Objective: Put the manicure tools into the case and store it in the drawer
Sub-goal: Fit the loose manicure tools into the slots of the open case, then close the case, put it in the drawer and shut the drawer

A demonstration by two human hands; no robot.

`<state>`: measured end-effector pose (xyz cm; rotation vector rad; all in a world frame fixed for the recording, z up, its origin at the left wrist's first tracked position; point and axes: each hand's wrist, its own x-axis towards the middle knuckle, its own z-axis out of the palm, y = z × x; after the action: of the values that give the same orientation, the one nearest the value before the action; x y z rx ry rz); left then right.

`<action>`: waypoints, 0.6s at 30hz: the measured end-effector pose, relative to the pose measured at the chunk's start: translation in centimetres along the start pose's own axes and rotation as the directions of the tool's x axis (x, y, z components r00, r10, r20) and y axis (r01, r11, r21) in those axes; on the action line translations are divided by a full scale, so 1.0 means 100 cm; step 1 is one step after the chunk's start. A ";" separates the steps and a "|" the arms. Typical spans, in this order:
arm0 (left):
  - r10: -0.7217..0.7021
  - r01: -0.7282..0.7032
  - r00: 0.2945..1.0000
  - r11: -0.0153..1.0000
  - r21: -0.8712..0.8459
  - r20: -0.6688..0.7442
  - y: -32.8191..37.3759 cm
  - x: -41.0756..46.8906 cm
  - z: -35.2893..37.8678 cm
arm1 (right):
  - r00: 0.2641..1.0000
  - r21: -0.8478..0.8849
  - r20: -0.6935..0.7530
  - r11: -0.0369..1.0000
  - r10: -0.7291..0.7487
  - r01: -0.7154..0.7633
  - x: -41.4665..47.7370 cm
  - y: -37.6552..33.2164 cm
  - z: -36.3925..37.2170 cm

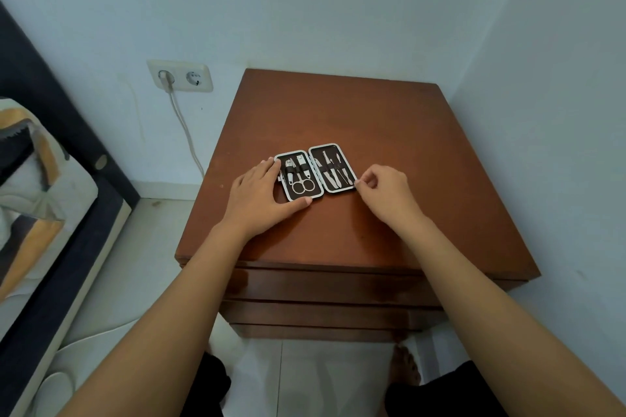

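Fingers of the right hand (384, 187) are pinched on the near right corner of the open case (314, 172), while the left hand (260, 195) lies spread and flat against its left half, thumb along the near edge, the case flat on the brown table (355, 118) above the closed drawers (325, 284). Best play now: keep the left half pinned and fold the right half over squarely, watching no tip catches the rim. Scissors (303, 185) and slim tools sit under their straps, but something small pokes out beneath the left fingers, too hidden to name.
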<state>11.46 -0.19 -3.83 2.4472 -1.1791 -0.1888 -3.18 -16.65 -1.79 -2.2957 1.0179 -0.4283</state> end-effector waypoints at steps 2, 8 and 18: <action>-0.003 0.002 0.999 1.000 0.030 0.037 0.001 0.006 -0.007 | 0.991 -0.046 0.095 0.995 0.096 -0.092 0.008 -0.007 -0.003; 0.045 -0.045 0.992 0.999 -0.002 0.120 -0.003 0.020 -0.015 | 0.981 -0.189 0.143 0.977 0.130 -0.102 0.020 -0.014 0.001; 0.143 -0.105 0.985 0.943 -0.315 0.099 0.009 0.007 -0.009 | 0.968 -0.074 -0.112 0.973 -0.224 0.217 0.035 -0.009 -0.027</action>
<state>11.47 -0.93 -2.62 2.1069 -1.2462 -0.4546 -1.71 -19.84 1.10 -2.4745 0.8431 -0.6399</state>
